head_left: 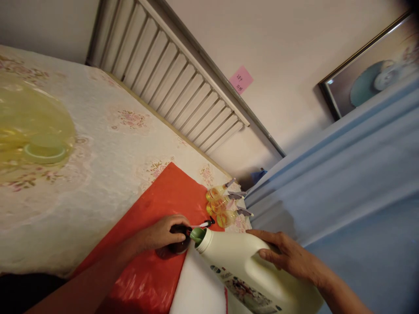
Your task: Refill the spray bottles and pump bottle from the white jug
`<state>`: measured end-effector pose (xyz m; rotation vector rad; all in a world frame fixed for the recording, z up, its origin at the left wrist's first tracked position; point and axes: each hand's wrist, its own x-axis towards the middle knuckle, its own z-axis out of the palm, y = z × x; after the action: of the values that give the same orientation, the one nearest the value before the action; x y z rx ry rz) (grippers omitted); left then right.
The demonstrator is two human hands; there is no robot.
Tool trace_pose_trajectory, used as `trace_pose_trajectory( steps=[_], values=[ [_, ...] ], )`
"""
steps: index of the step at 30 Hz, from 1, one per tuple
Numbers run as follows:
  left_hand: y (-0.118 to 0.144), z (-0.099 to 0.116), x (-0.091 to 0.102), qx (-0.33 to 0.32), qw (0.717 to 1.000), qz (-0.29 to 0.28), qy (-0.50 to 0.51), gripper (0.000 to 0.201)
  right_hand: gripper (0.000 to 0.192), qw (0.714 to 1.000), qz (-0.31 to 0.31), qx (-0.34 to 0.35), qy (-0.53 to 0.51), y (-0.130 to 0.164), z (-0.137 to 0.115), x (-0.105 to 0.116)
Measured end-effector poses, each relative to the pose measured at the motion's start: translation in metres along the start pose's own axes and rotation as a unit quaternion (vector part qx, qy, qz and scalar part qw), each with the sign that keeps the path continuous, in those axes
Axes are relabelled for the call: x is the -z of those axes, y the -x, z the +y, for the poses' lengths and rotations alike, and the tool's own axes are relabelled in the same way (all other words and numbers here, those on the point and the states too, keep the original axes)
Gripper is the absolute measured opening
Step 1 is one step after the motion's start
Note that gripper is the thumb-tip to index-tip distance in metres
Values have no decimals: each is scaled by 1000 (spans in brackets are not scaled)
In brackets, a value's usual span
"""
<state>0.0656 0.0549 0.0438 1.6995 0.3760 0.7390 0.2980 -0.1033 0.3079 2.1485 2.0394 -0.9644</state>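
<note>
My left hand [168, 233] is wrapped round a small dark brown bottle [180, 247] over a red sheet. My right hand [283, 253] grips a large pale green detergent jug [242, 261], which is tilted towards the bottle. The jug's green pouring spout [198, 235] is right at the bottle's mouth; whether they touch I cannot tell, and any liquid passing between them is too small to make out. Just beyond lies a pump top [207, 223], black with a white part. Close by are several small clear bottles [216, 207] of yellow liquid with grey pump tops.
The red plastic sheet [147, 213] covers part of a flowered tablecloth [108, 183]. A white block [199, 281] shows below the jug. To the left is a clear yellow container [36, 113]. A radiator [173, 65] runs along the wall, and a blue curtain [343, 183] hangs at right.
</note>
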Motion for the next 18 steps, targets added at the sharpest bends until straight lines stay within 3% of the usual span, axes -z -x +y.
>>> trace_pose_trajectory(
  steps=[18],
  values=[
    [2, 7, 0, 12, 1000, 2, 9, 33, 54, 1000, -1, -3, 24, 0, -2, 1]
  ],
)
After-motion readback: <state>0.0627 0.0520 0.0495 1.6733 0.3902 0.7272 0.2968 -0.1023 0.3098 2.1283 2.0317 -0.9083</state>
